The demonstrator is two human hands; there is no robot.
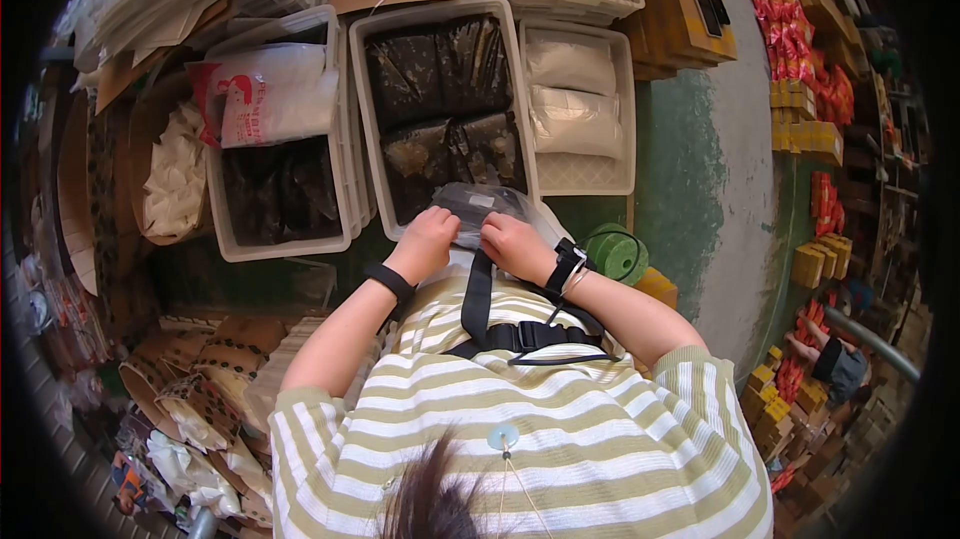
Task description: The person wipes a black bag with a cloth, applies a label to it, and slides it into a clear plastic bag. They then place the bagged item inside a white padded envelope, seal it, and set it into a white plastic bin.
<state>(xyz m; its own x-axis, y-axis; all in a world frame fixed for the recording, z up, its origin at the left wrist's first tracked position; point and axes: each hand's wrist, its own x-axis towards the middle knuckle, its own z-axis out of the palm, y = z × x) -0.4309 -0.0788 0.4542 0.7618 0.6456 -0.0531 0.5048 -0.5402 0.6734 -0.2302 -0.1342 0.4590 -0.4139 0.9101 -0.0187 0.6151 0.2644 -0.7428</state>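
Close in front of my body, both hands pinch the near edge of a clear plastic bag with dark contents and a small pale label (482,201). My left hand (428,242) has its fingers closed at the bag's left side. At the right side, my right hand (517,246) also has closed fingers on it. The bag lies at the near end of a white crate (533,109) filled with dark plastic-wrapped packs (440,69). A black strap (478,297) hangs just below my hands.
At the left, a crate (338,119) holds dark packs and a red-and-white bag (270,94). A crate with white packs (575,119) stands at the right, near a green roll (617,255). Cartons (680,14) carry a phone (707,12). A person (838,359) is at the far right.
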